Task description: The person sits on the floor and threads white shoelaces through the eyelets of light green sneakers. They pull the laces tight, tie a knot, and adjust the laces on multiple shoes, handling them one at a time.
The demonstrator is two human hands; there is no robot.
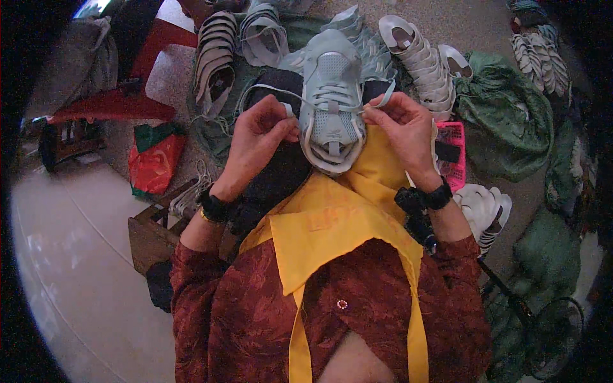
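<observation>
A pale blue shoe upper (pixel 331 60) lies over my lap with its toe pointing away from me and its heel opening toward me. A light shoelace (pixel 281 90) runs through its eyelets, loose on both sides. At the upper's left edge my left hand (pixel 263 127) is closed, with a bit of white lace showing at its fingertips. Thumb and forefinger of my right hand (pixel 407 131) pinch the lace close to the right eyelets, and a loop stands up above them. The yellow apron (pixel 332 210) spreads under the heel end.
Nested stacks of shoe uppers lie ahead: brown-grey (pixel 216 54), white (pixel 421 70) and pale blue (pixel 377 48). Green sacks (pixel 504 121) fill the right side beside a pink basket (pixel 452 150). On the left are a red bag (pixel 155 156) and a wooden box (pixel 150 233).
</observation>
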